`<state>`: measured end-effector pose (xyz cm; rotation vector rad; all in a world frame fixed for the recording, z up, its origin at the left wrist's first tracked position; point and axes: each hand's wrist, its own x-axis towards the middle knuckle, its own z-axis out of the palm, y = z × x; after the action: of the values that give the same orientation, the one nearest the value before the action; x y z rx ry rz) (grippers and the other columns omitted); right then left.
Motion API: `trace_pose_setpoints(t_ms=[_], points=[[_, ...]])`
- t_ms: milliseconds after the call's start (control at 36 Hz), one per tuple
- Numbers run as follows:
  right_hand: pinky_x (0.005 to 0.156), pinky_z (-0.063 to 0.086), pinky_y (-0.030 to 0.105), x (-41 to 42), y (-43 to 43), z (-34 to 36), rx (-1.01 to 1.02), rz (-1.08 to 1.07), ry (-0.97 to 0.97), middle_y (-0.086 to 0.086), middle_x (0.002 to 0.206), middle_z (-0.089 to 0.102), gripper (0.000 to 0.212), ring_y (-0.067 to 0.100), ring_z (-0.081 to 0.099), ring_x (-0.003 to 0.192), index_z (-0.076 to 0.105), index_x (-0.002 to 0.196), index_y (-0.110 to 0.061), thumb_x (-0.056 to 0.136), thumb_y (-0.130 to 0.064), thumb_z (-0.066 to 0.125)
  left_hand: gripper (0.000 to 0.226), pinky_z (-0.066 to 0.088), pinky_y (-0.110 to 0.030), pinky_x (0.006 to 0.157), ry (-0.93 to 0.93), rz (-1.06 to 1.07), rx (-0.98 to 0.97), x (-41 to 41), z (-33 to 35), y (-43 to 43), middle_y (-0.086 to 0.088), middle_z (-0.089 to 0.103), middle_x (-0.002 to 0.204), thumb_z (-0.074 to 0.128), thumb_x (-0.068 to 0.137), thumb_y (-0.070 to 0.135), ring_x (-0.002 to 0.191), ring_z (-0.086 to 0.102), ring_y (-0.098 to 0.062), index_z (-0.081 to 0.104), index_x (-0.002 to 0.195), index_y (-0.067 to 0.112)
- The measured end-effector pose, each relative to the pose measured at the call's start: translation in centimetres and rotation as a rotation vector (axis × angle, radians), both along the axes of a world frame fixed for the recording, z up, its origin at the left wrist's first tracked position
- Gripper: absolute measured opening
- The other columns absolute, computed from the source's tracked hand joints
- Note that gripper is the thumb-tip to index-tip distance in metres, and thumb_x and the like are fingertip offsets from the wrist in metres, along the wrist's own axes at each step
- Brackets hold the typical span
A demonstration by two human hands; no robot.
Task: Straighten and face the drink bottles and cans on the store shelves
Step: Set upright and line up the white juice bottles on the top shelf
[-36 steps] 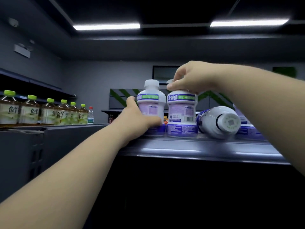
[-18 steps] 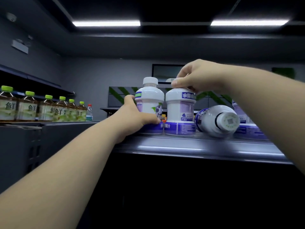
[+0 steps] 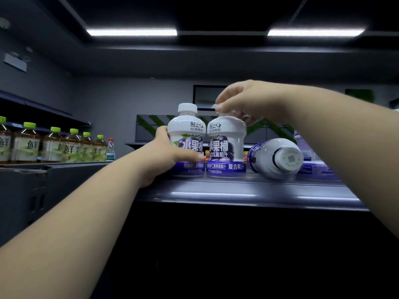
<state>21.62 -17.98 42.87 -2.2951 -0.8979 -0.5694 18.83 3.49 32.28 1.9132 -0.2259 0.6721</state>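
Observation:
Two white grape juice bottles with purple bands stand side by side on the dark shelf [image 3: 237, 190], front labels toward me. My left hand [image 3: 166, 156] grips the lower body of the left bottle [image 3: 189, 130], thumb across its front. My right hand [image 3: 244, 102] holds the cap of the right bottle [image 3: 226, 143] from above, hiding the cap. A third juice bottle [image 3: 274, 157] lies on its side to the right, its cap pointing at me. Part of another juice bottle [image 3: 311, 162] shows behind it.
A row of green-capped tea bottles [image 3: 69, 147] and one small red-capped water bottle [image 3: 110, 148] line a lower shelf at the left. Small orange-capped bottles [image 3: 206, 153] show behind the juice bottles. Below the shelf edge everything is dark.
Both upright bottles have been turned from their back and side labels to their front labels. My hands stayed on them, and the lying bottle has not moved.

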Motion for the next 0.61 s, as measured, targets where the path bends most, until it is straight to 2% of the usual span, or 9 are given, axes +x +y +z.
trace_pose_setpoints(t_ms=[28, 56, 194, 250, 333, 389, 472, 528, 611], points=[[0.081, 0.061, 0.042, 0.0, 0.2, -0.2, -0.046, -0.039, -0.023, 0.003, 0.102, 0.073, 0.034, 0.023, 0.069, 0.091, 0.07, 0.105, -0.027, 0.082, -0.051, 0.077, 0.111, 0.049, -0.04, 0.099, -0.009, 0.001, 0.009, 0.0, -0.1, -0.1, -0.002, 0.064, 0.116, 0.096, 0.039, 0.036, 0.107, 0.063, -0.017, 0.034, 0.129, 0.023], [0.082, 0.061, 0.044, 0.0, 0.3, -0.3, -0.052, -0.052, -0.017, 0.004, 0.099, 0.073, 0.04, 0.023, 0.07, 0.088, 0.071, 0.102, -0.025, 0.078, -0.056, 0.079, 0.109, 0.05, -0.04, 0.099, -0.024, 0.016, 0.027, 0.1, -0.3, -0.1, -0.001, 0.064, 0.114, 0.098, 0.04, 0.036, 0.105, 0.064, -0.016, 0.034, 0.128, 0.023], [0.079, 0.061, 0.037, 0.3, 0.0, -0.5, 0.043, 0.048, 0.035, 0.008, 0.106, 0.074, 0.023, 0.019, 0.071, 0.091, 0.07, 0.107, -0.019, 0.089, -0.031, 0.076, 0.087, 0.053, -0.04, 0.092, -0.035, 0.061, 0.043, 0.2, -0.3, 0.2, -0.005, 0.065, 0.107, 0.092, 0.057, 0.02, 0.1, 0.065, -0.02, 0.036, 0.124, 0.018], [0.079, 0.059, 0.039, 0.2, 0.0, -0.8, 0.043, 0.079, 0.069, 0.007, 0.109, 0.073, 0.025, 0.019, 0.07, 0.089, 0.07, 0.109, -0.023, 0.088, -0.034, 0.076, 0.086, 0.053, -0.037, 0.09, -0.019, 0.034, 0.042, 0.1, -0.2, 0.3, -0.007, 0.064, 0.109, 0.091, 0.06, 0.014, 0.101, 0.064, -0.021, 0.035, 0.126, 0.017], [0.079, 0.056, 0.043, -0.4, 0.4, -1.4, -0.076, 0.044, 0.096, 0.005, 0.107, 0.073, 0.061, 0.024, 0.072, 0.094, 0.063, 0.114, -0.03, 0.063, -0.056, 0.082, 0.095, 0.053, -0.037, 0.091, -0.036, 0.008, 0.042, 0.0, -0.4, 0.2, -0.004, 0.064, 0.112, 0.094, 0.057, 0.012, 0.103, 0.065, -0.018, 0.032, 0.129, 0.02], [0.08, 0.06, 0.048, -0.5, 0.7, -1.6, -0.065, 0.073, 0.146, 0.011, 0.108, 0.073, 0.07, 0.029, 0.074, 0.094, 0.059, 0.118, -0.024, 0.057, -0.047, 0.085, 0.092, 0.053, -0.033, 0.084, -0.06, 0.038, 0.06, 0.0, -0.6, 0.1, -0.003, 0.063, 0.109, 0.091, 0.061, 0.01, 0.099, 0.064, -0.016, 0.031, 0.129, 0.021], [0.068, 0.061, 0.042, -0.3, 0.7, -1.6, -0.022, 0.11, 0.183, 0.014, 0.111, 0.071, 0.062, 0.029, 0.075, 0.089, 0.055, 0.126, -0.016, 0.073, -0.024, 0.085, 0.084, 0.048, -0.027, 0.068, -0.088, 0.082, 0.063, -0.2, -0.6, 0.3, -0.003, 0.062, 0.104, 0.082, 0.068, 0.008, 0.09, 0.063, -0.015, 0.028, 0.129, 0.024], [0.063, 0.058, 0.038, -0.1, 0.9, -1.6, 0.006, 0.128, 0.195, 0.015, 0.115, 0.069, 0.059, 0.028, 0.075, 0.087, 0.054, 0.128, -0.017, 0.077, -0.02, 0.083, 0.092, 0.046, -0.024, 0.064, -0.12, 0.089, 0.044, -0.2, -0.6, 0.4, -0.003, 0.061, 0.106, 0.078, 0.07, 0.004, 0.088, 0.062, -0.015, 0.022, 0.139, 0.028], [0.068, 0.058, 0.041, 0.2, 1.3, -1.8, 0.036, 0.166, 0.206, 0.016, 0.119, 0.068, 0.057, 0.027, 0.073, 0.086, 0.055, 0.129, -0.018, 0.079, -0.018, 0.082, 0.112, 0.048, -0.025, 0.066, -0.137, 0.125, 0.061, -0.4, -0.7, 0.5, 0.0, 0.059, 0.108, 0.079, 0.068, 0.011, 0.086, 0.062, -0.014, 0.006, 0.15, 0.036]])
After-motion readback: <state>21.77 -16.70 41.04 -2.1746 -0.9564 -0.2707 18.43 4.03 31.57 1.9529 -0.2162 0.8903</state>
